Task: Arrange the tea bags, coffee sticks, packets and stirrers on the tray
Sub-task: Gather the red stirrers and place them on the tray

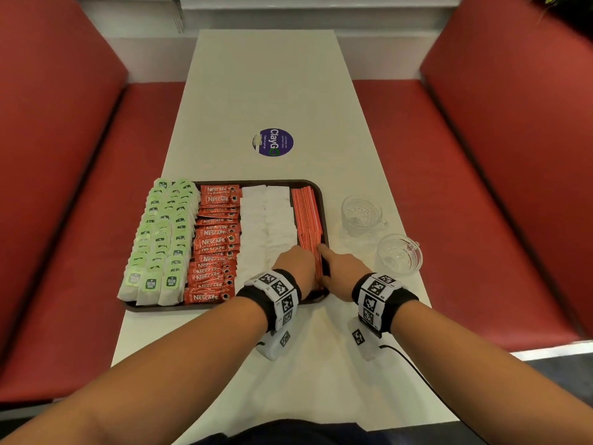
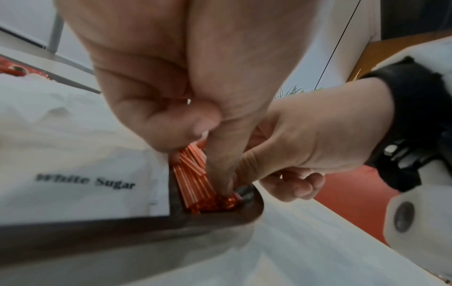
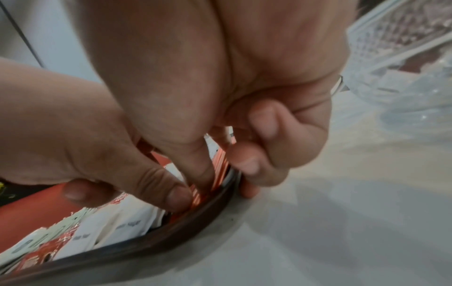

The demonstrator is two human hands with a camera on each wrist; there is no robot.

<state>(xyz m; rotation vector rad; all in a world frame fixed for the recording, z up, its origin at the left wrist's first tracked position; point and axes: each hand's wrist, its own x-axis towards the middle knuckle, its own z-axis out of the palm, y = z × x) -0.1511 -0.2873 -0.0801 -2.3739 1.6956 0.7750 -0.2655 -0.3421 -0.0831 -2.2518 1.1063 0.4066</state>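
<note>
The red stirrers (image 1: 308, 216) lie along the tray's (image 1: 323, 200) right edge, beside the white sugar packets (image 1: 268, 220). Both grips pinch their near ends: left hand (image 1: 296, 268) inside, right hand (image 1: 341, 273) at the rim, on the desk (image 1: 272, 91).

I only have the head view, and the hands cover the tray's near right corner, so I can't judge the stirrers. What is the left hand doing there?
Observer: The left hand pinches the stirrers near their ends, thumb on one side, forefinger on the other.
Operator: And the other one?
Observer: The right hand has its thumb inside the tray rim, against the stirrers. Its other fingers are curled outside the rim.
Operator: What are the white ones beside them?
Observer: Those packets are printed "White Sugar".
</note>
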